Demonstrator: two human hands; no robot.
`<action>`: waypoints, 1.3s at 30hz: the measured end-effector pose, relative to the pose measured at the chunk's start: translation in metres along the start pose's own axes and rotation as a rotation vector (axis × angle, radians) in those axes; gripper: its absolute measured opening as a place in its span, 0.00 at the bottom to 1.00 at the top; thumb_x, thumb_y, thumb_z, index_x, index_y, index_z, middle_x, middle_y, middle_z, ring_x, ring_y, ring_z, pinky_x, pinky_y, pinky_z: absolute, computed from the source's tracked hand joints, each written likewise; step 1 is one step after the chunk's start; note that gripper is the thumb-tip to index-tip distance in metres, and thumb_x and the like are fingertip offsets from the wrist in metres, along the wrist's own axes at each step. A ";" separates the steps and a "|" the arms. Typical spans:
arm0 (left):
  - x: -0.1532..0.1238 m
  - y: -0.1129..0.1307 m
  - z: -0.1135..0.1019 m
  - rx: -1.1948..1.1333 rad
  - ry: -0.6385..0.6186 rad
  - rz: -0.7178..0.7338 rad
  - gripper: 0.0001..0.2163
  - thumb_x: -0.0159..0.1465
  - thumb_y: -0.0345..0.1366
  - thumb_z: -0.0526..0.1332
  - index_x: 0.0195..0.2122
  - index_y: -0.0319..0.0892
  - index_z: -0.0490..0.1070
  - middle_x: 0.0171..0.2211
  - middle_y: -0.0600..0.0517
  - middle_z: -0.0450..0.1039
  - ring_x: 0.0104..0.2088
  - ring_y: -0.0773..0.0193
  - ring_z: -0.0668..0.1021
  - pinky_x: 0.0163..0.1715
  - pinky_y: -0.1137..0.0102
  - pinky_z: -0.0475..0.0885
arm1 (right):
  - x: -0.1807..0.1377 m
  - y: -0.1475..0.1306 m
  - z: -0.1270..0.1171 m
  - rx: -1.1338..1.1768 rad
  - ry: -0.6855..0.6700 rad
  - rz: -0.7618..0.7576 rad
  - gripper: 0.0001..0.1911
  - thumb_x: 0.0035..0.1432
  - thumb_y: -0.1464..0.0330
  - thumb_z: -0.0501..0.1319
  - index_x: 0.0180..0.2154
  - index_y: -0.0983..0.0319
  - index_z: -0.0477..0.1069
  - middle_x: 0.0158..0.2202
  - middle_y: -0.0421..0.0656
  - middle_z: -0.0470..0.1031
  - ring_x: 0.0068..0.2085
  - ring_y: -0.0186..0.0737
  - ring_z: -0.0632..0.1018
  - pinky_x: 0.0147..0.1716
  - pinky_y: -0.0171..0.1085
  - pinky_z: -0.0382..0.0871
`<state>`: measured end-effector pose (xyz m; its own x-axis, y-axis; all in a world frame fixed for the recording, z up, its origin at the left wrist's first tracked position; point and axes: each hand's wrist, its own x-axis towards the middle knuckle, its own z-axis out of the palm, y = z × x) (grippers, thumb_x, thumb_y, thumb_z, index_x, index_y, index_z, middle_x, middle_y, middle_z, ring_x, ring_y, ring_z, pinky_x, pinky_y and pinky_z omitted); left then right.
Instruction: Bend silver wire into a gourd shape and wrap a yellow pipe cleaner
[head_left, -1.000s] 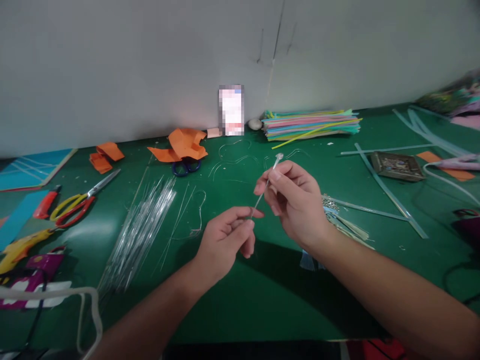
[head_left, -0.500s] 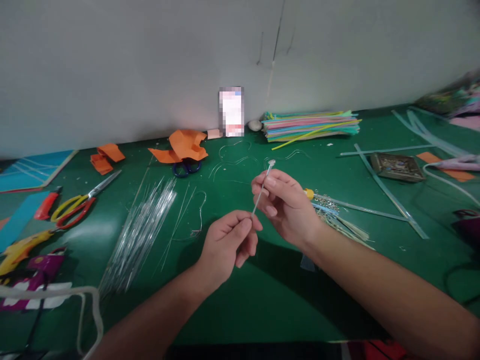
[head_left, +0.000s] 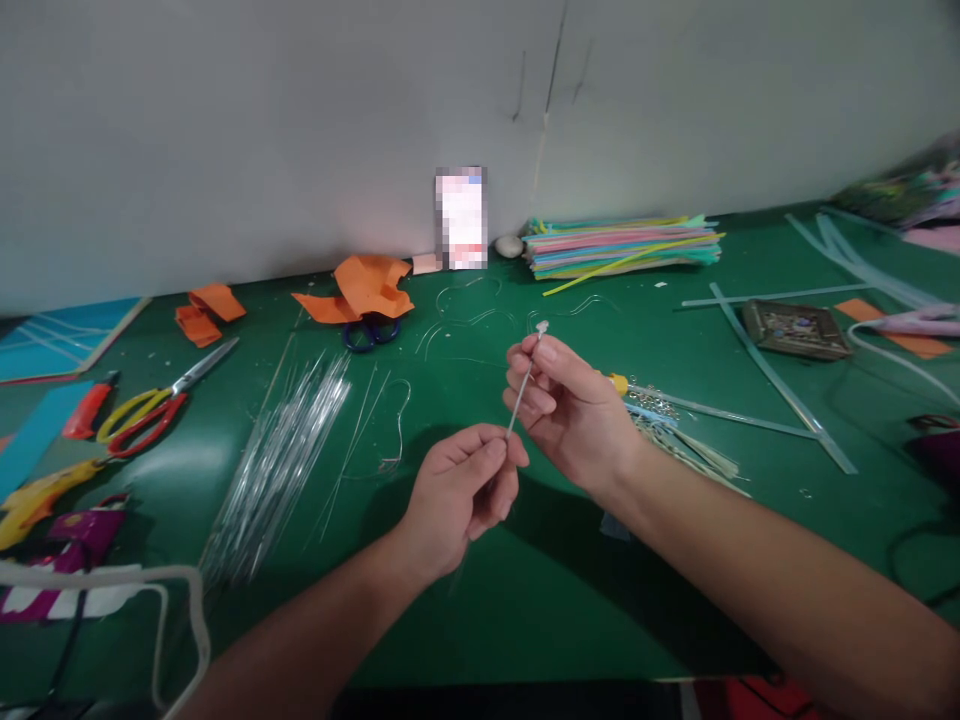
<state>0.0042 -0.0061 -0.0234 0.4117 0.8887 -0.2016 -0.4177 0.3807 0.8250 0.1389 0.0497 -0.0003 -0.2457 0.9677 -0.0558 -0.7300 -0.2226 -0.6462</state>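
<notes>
A thin, pale grey stick (head_left: 523,393) slants between my two hands over the green table. At its upper end sits a small whitish tip (head_left: 541,328), too small to make out in detail. My left hand (head_left: 469,490) is closed, pinching the stick's lower end between thumb and forefinger. Close under the tip, my right hand (head_left: 574,410) grips the stick with thumb and fingertips, its other fingers curled. Left of my hands lies a bundle of clear, shiny thin strips (head_left: 281,470). Partly behind my right wrist are small metal rings (head_left: 652,400) and pale strips (head_left: 694,450).
Scissors (head_left: 165,400), a yellow glue gun (head_left: 49,500) and a white cord (head_left: 191,600) occupy the left. Orange paper (head_left: 367,285) lies at the back, near a phone (head_left: 462,220) and colourful pipe cleaners (head_left: 622,250). Rightward are a metal tray (head_left: 795,330) and clear sticks (head_left: 784,385).
My right thumb has come closer to the whitish tip along the stick. My left hand has shifted slightly right, still pinching the lower end.
</notes>
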 end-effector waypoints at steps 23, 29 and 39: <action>-0.002 -0.003 -0.002 -0.033 -0.012 -0.021 0.13 0.64 0.45 0.61 0.32 0.39 0.69 0.13 0.61 0.60 0.10 0.77 0.53 0.11 0.78 0.44 | 0.000 0.000 0.000 -0.034 -0.035 -0.042 0.10 0.49 0.63 0.70 0.30 0.59 0.72 0.27 0.33 0.71 0.20 0.22 0.61 0.20 0.27 0.61; -0.002 -0.003 -0.002 -0.018 -0.010 -0.011 0.13 0.65 0.45 0.61 0.32 0.40 0.69 0.13 0.60 0.61 0.10 0.78 0.53 0.11 0.78 0.44 | 0.001 -0.001 -0.001 -0.046 0.005 -0.046 0.10 0.47 0.64 0.71 0.29 0.59 0.73 0.27 0.34 0.73 0.20 0.22 0.62 0.21 0.27 0.62; 0.000 -0.003 -0.003 0.007 0.012 0.035 0.12 0.65 0.44 0.61 0.32 0.40 0.70 0.13 0.60 0.63 0.10 0.78 0.54 0.10 0.79 0.45 | 0.000 0.001 -0.001 -0.139 0.041 -0.106 0.13 0.48 0.65 0.71 0.39 0.57 0.76 0.32 0.36 0.75 0.24 0.24 0.67 0.23 0.28 0.64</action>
<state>0.0025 -0.0061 -0.0273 0.3867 0.9047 -0.1789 -0.4263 0.3474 0.8352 0.1388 0.0496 -0.0023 -0.1434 0.9896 -0.0109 -0.6548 -0.1031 -0.7487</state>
